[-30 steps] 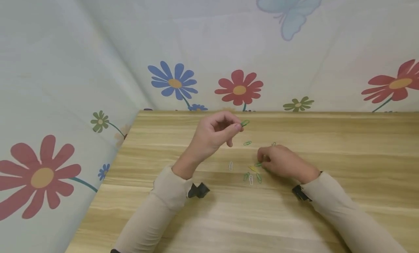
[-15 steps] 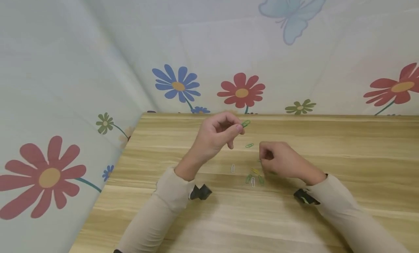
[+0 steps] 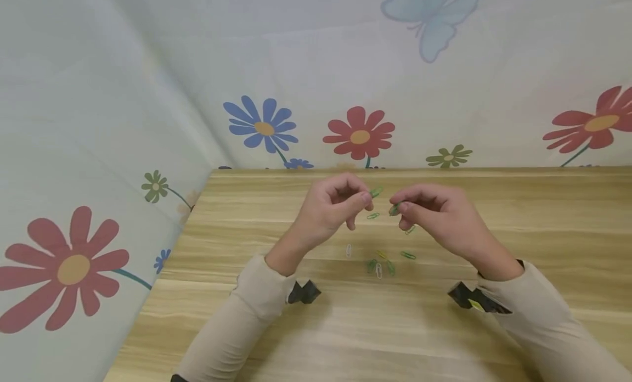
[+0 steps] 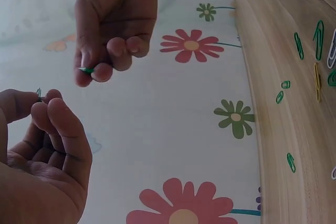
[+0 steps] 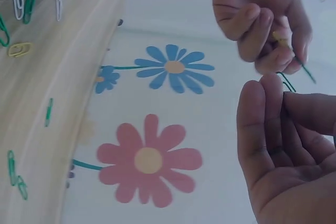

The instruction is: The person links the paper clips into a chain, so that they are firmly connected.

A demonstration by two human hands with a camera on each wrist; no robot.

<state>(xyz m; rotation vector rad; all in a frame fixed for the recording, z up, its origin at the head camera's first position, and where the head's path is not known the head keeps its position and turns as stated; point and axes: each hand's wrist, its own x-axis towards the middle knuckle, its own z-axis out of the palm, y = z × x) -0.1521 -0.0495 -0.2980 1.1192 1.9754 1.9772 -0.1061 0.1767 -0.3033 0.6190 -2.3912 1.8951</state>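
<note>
Above the table, my left hand (image 3: 336,206) pinches a green paper clip (image 3: 377,192) between thumb and fingertips, its free end pointing right. A small yellow bit (image 5: 278,36) shows between those fingers in the right wrist view; its kind is unclear. My right hand (image 3: 441,220) faces it, a short gap away, pinching another green paper clip (image 3: 394,209) mostly covered by its fingers. The two held clips appear apart in the head view. Below lie loose paper clips: a yellow one (image 3: 382,254), a white one (image 3: 379,270) and several green ones, such as one (image 3: 407,255) under the right wrist.
Another white clip (image 3: 348,250) lies left of the group, and a green clip (image 3: 373,215) farther back. The wooden table (image 3: 316,338) meets a flower-printed cloth (image 3: 306,58) at its back and left edges. A black wrist device (image 3: 303,292) sits under each sleeve cuff.
My right hand has risen from the tabletop with a green paper clip and turned toward the left hand. The left hand has stayed nearly still, holding its clip.
</note>
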